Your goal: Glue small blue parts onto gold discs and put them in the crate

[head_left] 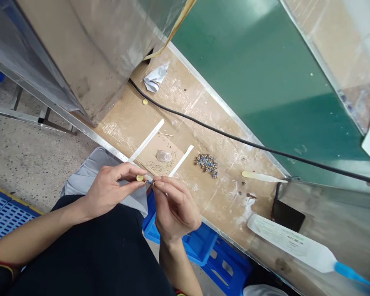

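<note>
My left hand [111, 187] is closed in a pinch, with a small round yellow piece [139, 178] at its fingertips. Opposite it, my right hand [175, 205] pinches a tiny blue-and-metal part [149, 181], whose far end reaches the left fingertips. Both hands are above my lap at the table's front edge. Beyond them, a small clear plastic cup [164, 156] rests on a brown board [160, 144] among scattered tiny bits. A pile of blue-and-brass-coloured small parts [206, 163] lies right of the board.
A black cable [197, 122] crosses the table. At the back are a crumpled white cloth [156, 78] and another yellow disc [145, 102]. To the right lie a pale flat stick [262, 177] and a white bottle with blue cap [292, 242]. Blue crates [200, 246] stand below.
</note>
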A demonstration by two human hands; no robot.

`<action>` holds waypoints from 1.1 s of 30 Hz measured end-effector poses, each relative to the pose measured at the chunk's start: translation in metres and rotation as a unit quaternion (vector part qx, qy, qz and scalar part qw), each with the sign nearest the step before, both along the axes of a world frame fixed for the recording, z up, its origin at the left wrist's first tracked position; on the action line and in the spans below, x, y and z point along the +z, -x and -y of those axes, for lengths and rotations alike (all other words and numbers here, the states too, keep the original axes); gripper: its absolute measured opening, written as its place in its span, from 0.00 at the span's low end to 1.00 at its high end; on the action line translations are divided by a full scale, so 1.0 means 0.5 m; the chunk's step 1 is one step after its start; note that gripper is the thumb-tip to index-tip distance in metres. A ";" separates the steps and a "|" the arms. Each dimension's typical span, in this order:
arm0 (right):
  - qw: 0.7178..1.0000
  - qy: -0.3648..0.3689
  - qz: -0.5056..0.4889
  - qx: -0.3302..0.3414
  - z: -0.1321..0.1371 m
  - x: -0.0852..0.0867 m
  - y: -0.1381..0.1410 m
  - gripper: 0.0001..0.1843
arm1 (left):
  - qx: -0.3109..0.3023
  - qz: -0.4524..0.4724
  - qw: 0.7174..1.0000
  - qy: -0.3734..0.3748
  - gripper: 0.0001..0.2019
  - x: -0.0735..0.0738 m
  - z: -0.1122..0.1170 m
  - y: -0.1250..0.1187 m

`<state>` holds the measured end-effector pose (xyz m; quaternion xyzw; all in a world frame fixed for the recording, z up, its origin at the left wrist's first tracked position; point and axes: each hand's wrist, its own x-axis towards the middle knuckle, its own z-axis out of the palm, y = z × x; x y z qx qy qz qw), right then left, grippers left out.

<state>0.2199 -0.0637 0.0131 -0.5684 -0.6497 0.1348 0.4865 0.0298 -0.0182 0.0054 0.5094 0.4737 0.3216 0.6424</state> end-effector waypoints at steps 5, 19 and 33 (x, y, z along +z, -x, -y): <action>1.000 -0.002 0.012 0.009 0.010 -0.005 0.002 0.24 | 0.015 -0.039 0.997 -0.058 0.05 -0.002 0.010 -0.005; 0.999 -0.006 -0.003 0.049 0.008 -0.004 0.006 0.25 | 0.025 -0.050 0.975 -0.213 0.09 -0.007 0.017 -0.009; 0.997 -0.041 0.016 0.062 0.006 -0.002 0.010 0.24 | 0.014 -0.081 0.957 -0.277 0.11 -0.013 0.025 -0.004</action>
